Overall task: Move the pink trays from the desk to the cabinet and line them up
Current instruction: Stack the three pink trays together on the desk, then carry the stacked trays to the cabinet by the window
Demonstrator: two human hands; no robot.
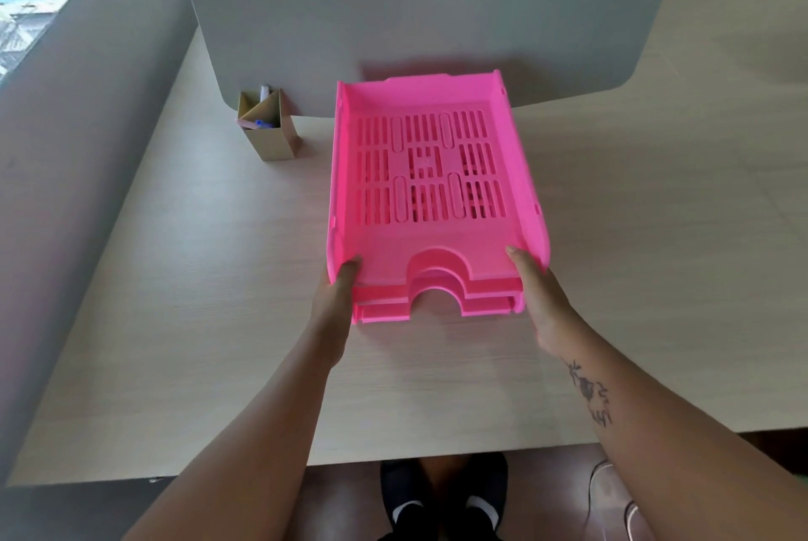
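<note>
Three bright pink trays sit stacked, one inside another, on the pale wood desk (183, 322). The top tray (430, 173) shows a slotted, grid-pattern floor, raised side walls and a half-round cutout in its near edge. It's tilted, near edge lifted clear of the two lower trays (437, 304), whose matching cutouts peek out just beneath. The stack's far end sits close against the grey divider panel (415, 24).
</note>
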